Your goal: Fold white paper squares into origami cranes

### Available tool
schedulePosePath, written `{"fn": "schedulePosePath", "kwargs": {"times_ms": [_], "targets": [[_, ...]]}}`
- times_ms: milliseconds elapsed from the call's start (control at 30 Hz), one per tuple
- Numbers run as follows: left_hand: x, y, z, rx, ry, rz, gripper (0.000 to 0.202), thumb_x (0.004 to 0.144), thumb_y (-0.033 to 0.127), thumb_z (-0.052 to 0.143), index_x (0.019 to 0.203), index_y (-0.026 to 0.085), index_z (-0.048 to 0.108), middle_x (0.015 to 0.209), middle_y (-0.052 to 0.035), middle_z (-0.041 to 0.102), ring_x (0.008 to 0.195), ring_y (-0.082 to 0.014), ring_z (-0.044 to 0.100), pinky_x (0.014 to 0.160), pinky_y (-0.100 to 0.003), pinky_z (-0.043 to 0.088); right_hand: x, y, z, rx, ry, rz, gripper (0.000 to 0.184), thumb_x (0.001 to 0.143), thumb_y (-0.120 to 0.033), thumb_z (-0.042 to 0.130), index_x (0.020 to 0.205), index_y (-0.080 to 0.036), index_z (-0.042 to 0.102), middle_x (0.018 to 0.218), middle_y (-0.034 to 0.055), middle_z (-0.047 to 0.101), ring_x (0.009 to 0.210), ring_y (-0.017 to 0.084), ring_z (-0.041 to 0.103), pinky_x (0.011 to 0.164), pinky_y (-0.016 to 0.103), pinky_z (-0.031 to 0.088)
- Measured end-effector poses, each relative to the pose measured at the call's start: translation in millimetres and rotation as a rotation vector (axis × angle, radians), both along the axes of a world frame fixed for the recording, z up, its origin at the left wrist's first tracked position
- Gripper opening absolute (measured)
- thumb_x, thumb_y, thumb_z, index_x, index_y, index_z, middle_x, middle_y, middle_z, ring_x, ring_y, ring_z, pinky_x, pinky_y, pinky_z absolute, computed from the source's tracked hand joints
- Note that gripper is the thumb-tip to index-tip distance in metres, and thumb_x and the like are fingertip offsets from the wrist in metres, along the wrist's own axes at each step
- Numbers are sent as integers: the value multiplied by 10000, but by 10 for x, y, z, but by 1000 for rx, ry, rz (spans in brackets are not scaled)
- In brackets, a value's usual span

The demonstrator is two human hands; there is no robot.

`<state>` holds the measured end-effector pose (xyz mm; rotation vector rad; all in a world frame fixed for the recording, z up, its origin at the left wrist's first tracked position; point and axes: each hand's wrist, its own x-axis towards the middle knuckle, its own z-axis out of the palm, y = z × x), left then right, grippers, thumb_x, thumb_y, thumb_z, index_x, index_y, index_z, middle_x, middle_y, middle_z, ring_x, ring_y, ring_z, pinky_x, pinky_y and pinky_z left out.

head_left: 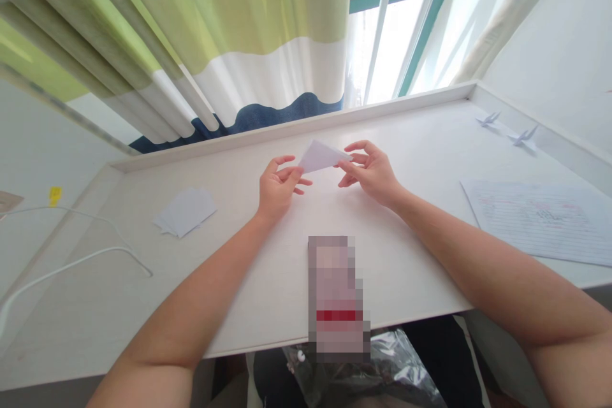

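Observation:
A small white paper folded into a triangle (319,155) is held just above the white desk (239,293) between both hands. My left hand (278,186) pinches its left corner with thumb and fingers. My right hand (369,170) pinches its right tip, the other fingers curled loosely. Both forearms reach in from the near edge.
A small stack of white paper squares (186,211) lies to the left. Lined sheets with writing (540,217) lie at the right. Two folded paper cranes (507,127) sit at the far right corner. A white cable (71,261) loops at left. A blurred object (337,296) rests near the front edge.

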<state>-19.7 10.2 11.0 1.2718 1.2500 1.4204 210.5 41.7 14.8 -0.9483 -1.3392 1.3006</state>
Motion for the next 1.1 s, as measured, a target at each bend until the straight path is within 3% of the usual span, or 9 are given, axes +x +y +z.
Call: {"fn": "schedulePosePath", "kwargs": {"times_ms": [167,333,500,700,900,1100], "targets": [[8,-4,-26,-36,-1,-43,529,796,490,907,1135,180,646,934,-84,849,787,-248,843,565,-250,586,-10,2,-2,-27,-8,13,699,675,-675,955,1099,-197,672,917,44,795,578,166,759,569,319,657],[26,-23,-26,-102,-45,-159,608,757,498,954,1174,165,662,923,-89,851,766,-241,836,671,-303,631,-32,-17,9,-52,-10,-10,710,595,-710,980,980,-177,710,742,18,751,550,182,752,553,309,638],[31,-30,-36,-117,-38,-229,591,766,600,932,1090,148,731,1004,-115,852,740,-220,824,605,-265,587,-58,-61,32,-36,-71,7,684,567,-722,984,892,-181,720,752,34,777,517,164,727,502,286,582],[52,-56,-30,-133,-51,-204,555,748,620,942,978,150,758,923,-97,842,747,-237,826,563,-258,565,-85,-107,32,-31,-79,27,634,613,-691,983,897,-178,742,701,27,766,525,169,730,519,293,587],[71,-66,-18,-137,-71,-195,579,732,641,947,977,145,775,915,-105,843,796,-263,835,584,-273,581,-89,-102,35,-94,-8,100,709,626,-626,1006,1100,-172,737,706,23,776,605,215,782,573,327,631],[101,-83,-7,-145,-96,-194,555,713,629,962,942,160,775,893,-83,834,823,-244,821,643,-285,602,-93,-113,79,-57,-5,27,699,603,-624,1012,1054,-180,716,615,5,749,547,192,724,601,352,623]]}}
